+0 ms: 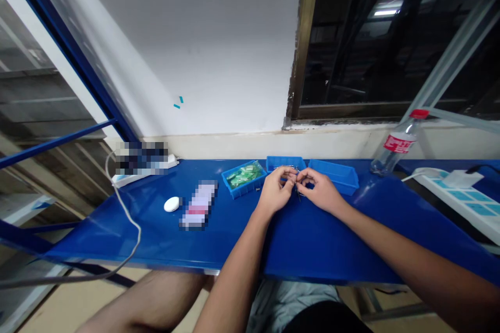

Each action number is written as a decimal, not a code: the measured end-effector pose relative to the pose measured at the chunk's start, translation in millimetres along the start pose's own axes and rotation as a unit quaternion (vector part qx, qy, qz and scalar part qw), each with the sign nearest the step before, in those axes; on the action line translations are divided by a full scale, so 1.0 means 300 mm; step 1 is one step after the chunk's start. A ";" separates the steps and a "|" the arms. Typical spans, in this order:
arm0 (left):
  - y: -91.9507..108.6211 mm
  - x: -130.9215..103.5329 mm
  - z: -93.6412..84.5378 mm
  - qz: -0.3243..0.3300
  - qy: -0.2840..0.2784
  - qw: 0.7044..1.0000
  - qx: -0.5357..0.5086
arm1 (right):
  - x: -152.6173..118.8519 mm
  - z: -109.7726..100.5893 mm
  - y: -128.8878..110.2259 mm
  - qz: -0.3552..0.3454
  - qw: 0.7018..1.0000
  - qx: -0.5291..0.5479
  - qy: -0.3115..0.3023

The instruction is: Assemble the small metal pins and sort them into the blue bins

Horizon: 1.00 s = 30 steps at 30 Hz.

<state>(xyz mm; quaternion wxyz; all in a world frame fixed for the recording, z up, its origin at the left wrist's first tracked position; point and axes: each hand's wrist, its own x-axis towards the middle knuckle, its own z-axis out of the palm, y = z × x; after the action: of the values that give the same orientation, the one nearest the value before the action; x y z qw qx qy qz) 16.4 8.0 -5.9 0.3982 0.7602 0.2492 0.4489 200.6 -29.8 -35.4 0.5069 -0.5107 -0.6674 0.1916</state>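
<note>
Both hands meet above the blue table (pixel 312 239), in front of three blue bins. The thumb and fingers of my left hand (pixel 278 187) are pinched together, and my right hand (pixel 317 188) is pinched close against them. Thin dark bits show between the fingertips, too small to name. Just behind the hands is the middle blue bin (pixel 279 160), with small metal pieces at its edge. The left blue bin (pixel 236 191) holds green and clear pieces (pixel 245 174). To the right stands another blue bin (pixel 347 179), partly covered by my right hand.
On the left lie a white oval case (pixel 172 204), a blurred flat rectangle (pixel 199 204), and a power strip (pixel 144 171) with a grey cable (pixel 135 223). A clear bottle with red cap (pixel 396 143) and another power strip (pixel 464 197) stand right. A wall (pixel 214 62) rises behind.
</note>
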 end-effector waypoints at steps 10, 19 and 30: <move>-0.008 0.005 -0.002 -0.026 0.020 0.997 -0.070 | 0.000 0.009 -0.014 0.047 0.986 0.160 -0.016; 0.024 -0.003 -0.009 -0.049 0.034 0.995 0.080 | 0.001 -0.007 -0.040 0.037 0.996 0.079 0.019; -0.022 -0.007 -0.006 -0.071 -0.017 0.997 0.014 | -0.003 -0.013 -0.034 -0.038 0.998 -0.034 0.027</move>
<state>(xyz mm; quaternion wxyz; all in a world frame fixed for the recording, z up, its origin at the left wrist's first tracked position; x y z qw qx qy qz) 13.6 10.8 -12.0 0.4223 0.7535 0.3020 0.4034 199.0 -35.8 -26.4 0.5138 -0.5071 -0.6786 0.1355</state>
